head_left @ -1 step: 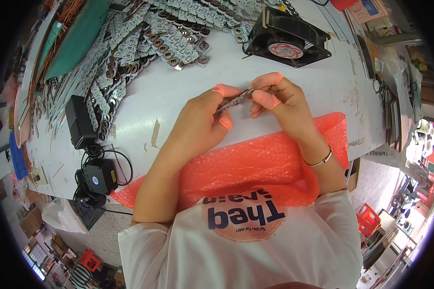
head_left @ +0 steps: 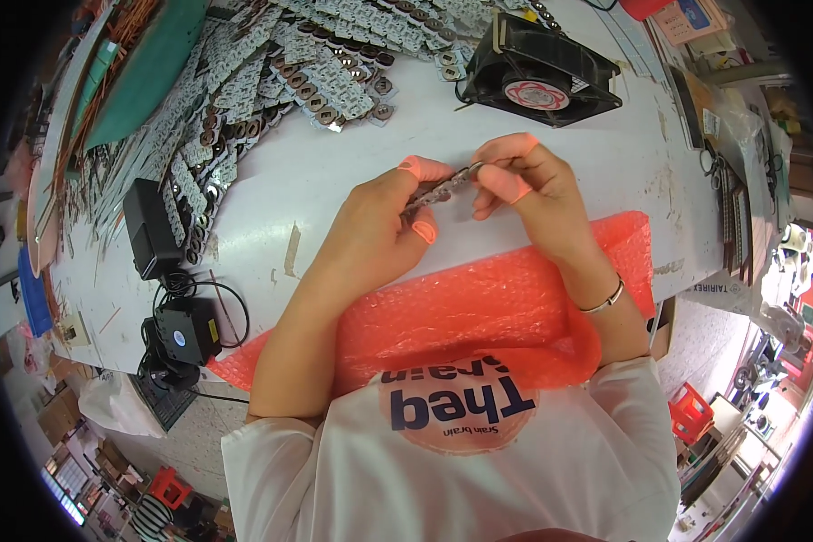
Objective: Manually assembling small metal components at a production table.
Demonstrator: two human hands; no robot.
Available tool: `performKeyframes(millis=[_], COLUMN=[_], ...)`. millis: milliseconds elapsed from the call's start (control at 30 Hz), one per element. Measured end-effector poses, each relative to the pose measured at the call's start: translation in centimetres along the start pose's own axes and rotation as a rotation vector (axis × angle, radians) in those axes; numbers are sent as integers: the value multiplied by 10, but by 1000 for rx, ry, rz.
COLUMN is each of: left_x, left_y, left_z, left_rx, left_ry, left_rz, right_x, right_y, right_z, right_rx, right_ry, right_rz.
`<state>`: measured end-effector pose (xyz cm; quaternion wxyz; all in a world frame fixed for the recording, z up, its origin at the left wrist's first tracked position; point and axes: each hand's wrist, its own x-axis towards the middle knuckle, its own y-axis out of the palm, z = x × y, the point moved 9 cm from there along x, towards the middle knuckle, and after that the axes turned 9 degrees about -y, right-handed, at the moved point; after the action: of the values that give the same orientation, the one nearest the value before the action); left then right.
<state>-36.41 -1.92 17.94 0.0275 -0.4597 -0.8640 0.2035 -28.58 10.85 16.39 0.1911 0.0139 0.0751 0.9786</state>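
Note:
Between my hands is a narrow strip of small boards, seen nearly edge-on and slanting up to the right. My left hand grips its lower left end between thumb and fingers. At the upper right end, my right hand pinches it with thumb and forefinger. Orange-pink covers sit on several fingertips of both hands. Under my forearms, red bubble wrap lies along the table's near edge. More strips with round dark parts are heaped at the far left.
A black fan stands at the back right of the white table. On the left are a black box-shaped device and another with cables. A green container holds copper-coloured wires. Scissors lie at the right edge.
My right hand has shifted slightly to the right, and the strip shows a little more of its face. My left hand holds nearly the same place.

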Motion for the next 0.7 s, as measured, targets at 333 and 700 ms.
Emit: performKeyframes(millis=[333, 700], left_x=[1, 0], left_y=[2, 2], left_z=[7, 7], left_rx=[-131, -41], left_ry=[-83, -47], left_rz=[88, 166], right_x=[-3, -9], right_y=[7, 6], right_z=[4, 2], right_rx=[-155, -195], right_ry=[-28, 74], right_rz=[163, 188])
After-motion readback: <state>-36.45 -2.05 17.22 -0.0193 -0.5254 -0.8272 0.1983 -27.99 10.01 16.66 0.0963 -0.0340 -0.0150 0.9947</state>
